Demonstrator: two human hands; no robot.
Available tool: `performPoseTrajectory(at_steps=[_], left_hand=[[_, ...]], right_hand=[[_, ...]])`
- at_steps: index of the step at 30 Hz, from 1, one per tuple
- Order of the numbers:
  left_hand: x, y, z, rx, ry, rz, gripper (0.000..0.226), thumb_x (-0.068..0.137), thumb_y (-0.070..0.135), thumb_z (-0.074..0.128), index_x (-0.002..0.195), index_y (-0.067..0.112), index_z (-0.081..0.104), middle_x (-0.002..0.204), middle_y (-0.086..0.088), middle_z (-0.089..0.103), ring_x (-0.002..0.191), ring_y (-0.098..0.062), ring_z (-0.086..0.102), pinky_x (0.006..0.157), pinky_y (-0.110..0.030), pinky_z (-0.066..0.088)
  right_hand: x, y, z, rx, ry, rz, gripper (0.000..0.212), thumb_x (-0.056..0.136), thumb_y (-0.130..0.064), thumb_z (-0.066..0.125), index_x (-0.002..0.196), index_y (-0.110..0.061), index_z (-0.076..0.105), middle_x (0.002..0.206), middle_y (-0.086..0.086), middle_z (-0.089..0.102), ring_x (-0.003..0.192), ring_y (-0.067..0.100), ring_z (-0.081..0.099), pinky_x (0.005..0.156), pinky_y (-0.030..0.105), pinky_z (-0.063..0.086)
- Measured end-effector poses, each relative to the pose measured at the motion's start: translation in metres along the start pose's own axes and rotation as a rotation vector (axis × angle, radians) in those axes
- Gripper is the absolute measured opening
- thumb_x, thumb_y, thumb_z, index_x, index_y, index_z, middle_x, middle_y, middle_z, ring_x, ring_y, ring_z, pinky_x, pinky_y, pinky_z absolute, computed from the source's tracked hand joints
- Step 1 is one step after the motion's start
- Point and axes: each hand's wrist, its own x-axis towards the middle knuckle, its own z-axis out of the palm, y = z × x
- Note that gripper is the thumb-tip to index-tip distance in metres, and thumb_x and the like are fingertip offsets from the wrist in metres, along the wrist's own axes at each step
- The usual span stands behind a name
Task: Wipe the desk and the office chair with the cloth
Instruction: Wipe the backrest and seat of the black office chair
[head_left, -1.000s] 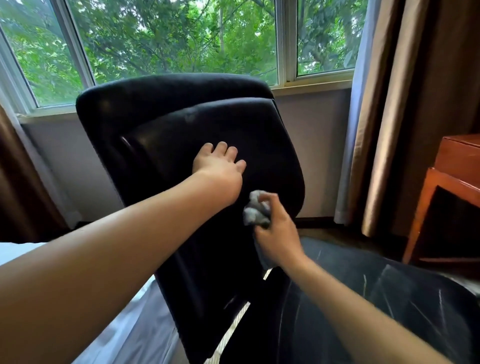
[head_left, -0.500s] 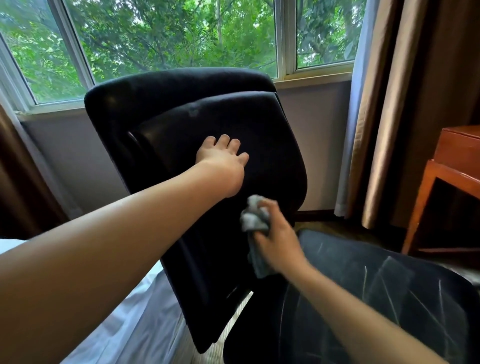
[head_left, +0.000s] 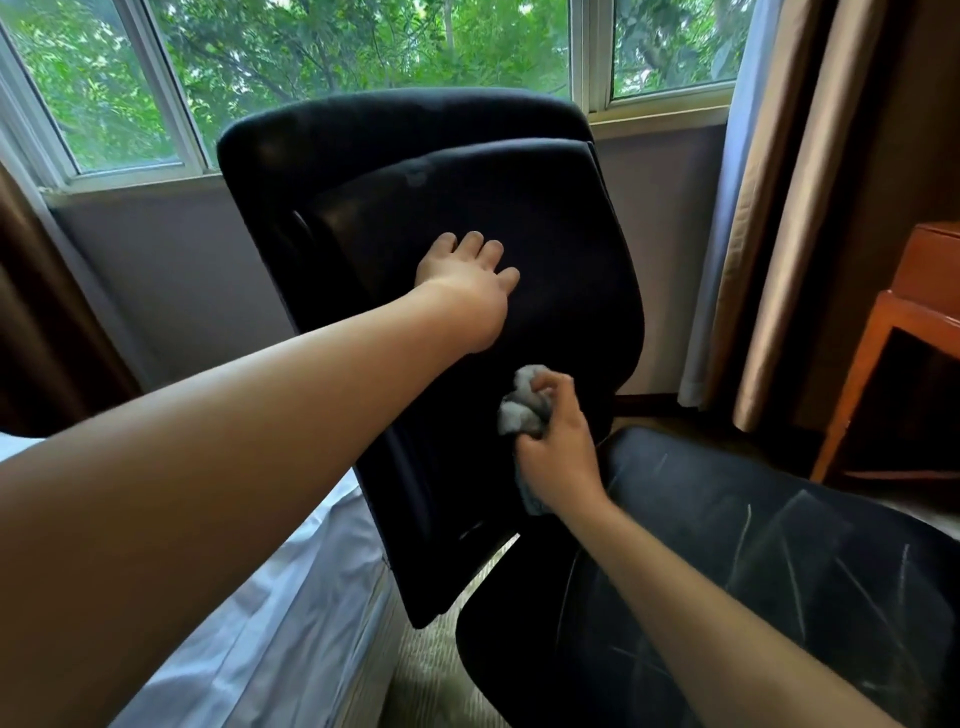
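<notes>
The black office chair's backrest (head_left: 395, 156) stands tilted in front of the window, and its scuffed seat (head_left: 779, 561) lies at the lower right. My left hand (head_left: 467, 280) presses flat on the middle of the backrest with straight fingers. Below it, my right hand (head_left: 558, 447) grips a bunched grey cloth (head_left: 519, 408) against the lower part of the backrest. A brown wooden desk (head_left: 904, 322) shows at the right edge.
A window (head_left: 322, 57) with green trees outside fills the top. Beige curtains (head_left: 789, 208) hang at the right, a dark curtain at the left. A bed with a white sheet (head_left: 260, 623) lies at the lower left. Carpet shows under the chair.
The right hand with the cloth has slid down the backrest. The backrest has shifted a little to the right in view. My left hand stays pressed on it.
</notes>
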Motion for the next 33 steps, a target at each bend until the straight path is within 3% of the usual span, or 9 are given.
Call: performPoseTrajectory(at_steps=[5,12,16,18,20,22,26,30,33], left_hand=[[-0.001,-0.003,0.003,-0.005,0.006,0.014,0.074,0.093,0.021,0.056,0.156,0.026,0.019,0.166,-0.009,0.006,0.153,-0.030,0.003,0.122,-0.048,0.009],[-0.001,-0.005,0.000,-0.014,-0.002,0.025,0.075,0.091,0.019,0.056,0.156,0.027,0.020,0.164,-0.009,0.008,0.151,-0.030,0.006,0.121,-0.047,0.011],[0.002,-0.006,0.000,-0.014,0.003,0.031,0.072,0.091,0.020,0.055,0.155,0.028,0.023,0.164,-0.008,0.011,0.150,-0.029,0.009,0.121,-0.046,0.013],[0.003,-0.005,0.000,-0.010,0.002,0.027,0.072,0.091,0.021,0.056,0.155,0.028,0.023,0.163,-0.008,0.011,0.150,-0.029,0.009,0.121,-0.046,0.013],[0.005,-0.005,0.002,-0.001,-0.007,0.004,0.074,0.091,0.024,0.057,0.155,0.028,0.022,0.163,-0.007,0.011,0.150,-0.030,0.011,0.120,-0.046,0.015],[0.007,0.002,-0.001,-0.016,0.004,-0.049,0.074,0.090,0.028,0.060,0.155,0.028,0.023,0.161,-0.008,0.015,0.147,-0.032,0.015,0.117,-0.047,0.021],[0.008,0.038,0.000,-0.004,0.026,-0.147,0.076,0.094,0.040,0.056,0.157,0.029,0.015,0.161,-0.016,0.008,0.147,-0.044,0.009,0.116,-0.058,0.017],[0.018,0.062,0.021,0.077,0.064,-0.207,0.074,0.098,0.047,0.050,0.158,0.033,0.008,0.157,-0.024,0.001,0.145,-0.053,0.001,0.115,-0.067,0.008],[0.024,0.067,0.028,0.071,0.131,-0.197,0.068,0.101,0.045,0.045,0.158,0.032,0.009,0.158,-0.025,0.000,0.146,-0.054,0.000,0.115,-0.067,0.006]], right_hand=[[-0.070,-0.009,0.030,0.055,-0.022,-0.114,0.047,0.075,-0.012,0.055,0.114,-0.032,0.041,0.111,-0.012,0.048,0.100,0.020,0.054,0.081,0.051,0.050],[-0.136,-0.001,0.046,0.094,-0.287,-0.140,0.048,0.072,-0.011,0.057,0.108,-0.036,0.038,0.112,-0.012,0.040,0.103,0.017,0.049,0.079,0.044,0.050],[-0.111,0.011,0.042,0.209,-0.209,-0.080,0.049,0.078,-0.008,0.058,0.116,-0.034,0.043,0.115,-0.003,0.049,0.101,0.025,0.059,0.077,0.049,0.055],[-0.080,0.012,0.028,0.218,-0.086,-0.038,0.049,0.079,-0.012,0.058,0.119,-0.036,0.042,0.120,-0.004,0.050,0.108,0.023,0.058,0.087,0.047,0.055],[-0.045,0.014,0.010,0.140,-0.056,-0.053,0.052,0.081,-0.010,0.060,0.122,-0.036,0.041,0.125,-0.008,0.048,0.116,0.017,0.053,0.098,0.040,0.049],[-0.012,0.019,-0.006,0.038,-0.076,-0.075,0.055,0.080,-0.007,0.062,0.122,-0.037,0.042,0.124,-0.011,0.049,0.116,0.014,0.050,0.099,0.037,0.046],[0.030,0.032,-0.024,-0.129,-0.022,-0.112,0.053,0.075,-0.018,0.069,0.116,-0.041,0.045,0.112,-0.012,0.057,0.106,0.017,0.056,0.092,0.048,0.049],[0.042,0.047,-0.033,-0.049,-0.079,-0.160,0.053,0.077,-0.014,0.073,0.115,-0.040,0.048,0.116,-0.012,0.057,0.109,0.010,0.055,0.094,0.030,0.046],[0.059,0.068,-0.049,0.026,0.023,-0.079,0.052,0.083,-0.004,0.069,0.113,-0.038,0.045,0.114,-0.010,0.057,0.102,0.002,0.058,0.081,0.006,0.042]])
